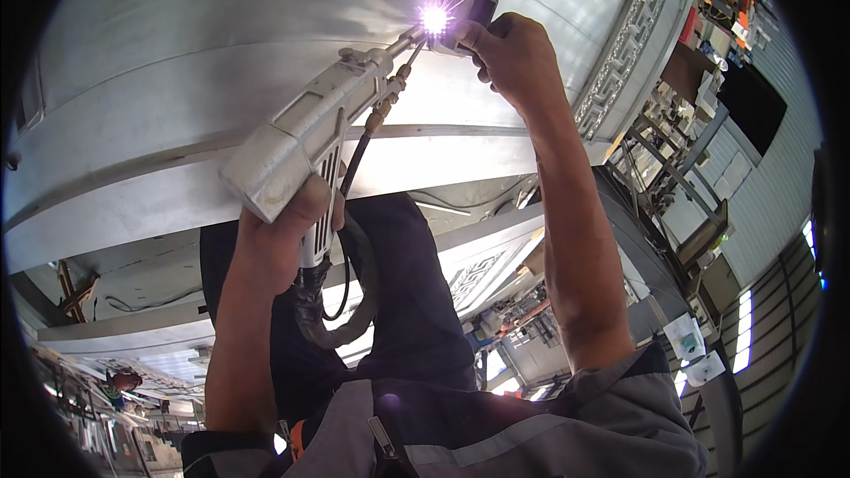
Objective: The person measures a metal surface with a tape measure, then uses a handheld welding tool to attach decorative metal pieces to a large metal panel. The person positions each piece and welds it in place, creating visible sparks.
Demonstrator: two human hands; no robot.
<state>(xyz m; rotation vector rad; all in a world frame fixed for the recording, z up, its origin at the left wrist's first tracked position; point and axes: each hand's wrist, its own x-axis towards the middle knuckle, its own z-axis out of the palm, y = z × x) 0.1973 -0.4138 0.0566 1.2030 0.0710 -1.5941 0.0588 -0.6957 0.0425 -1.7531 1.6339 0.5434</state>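
Grey-navy jacket [496, 432], boxy pale welding torch [301, 128], slotted handle [323, 235], violet-white flare [434, 19]

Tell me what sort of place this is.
Probably a metal fabrication workshop: a welding gun makes a bright, sparking flash at a broad metal panel, and a ribbed wall stands at right.

Metal workshop: welding gun [305, 128] and sparks [434, 19]

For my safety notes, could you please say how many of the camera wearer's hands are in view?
2: the left hand grips the welding torch; the right hand is at a small block beside the bright spark. Neither is fully hidden.
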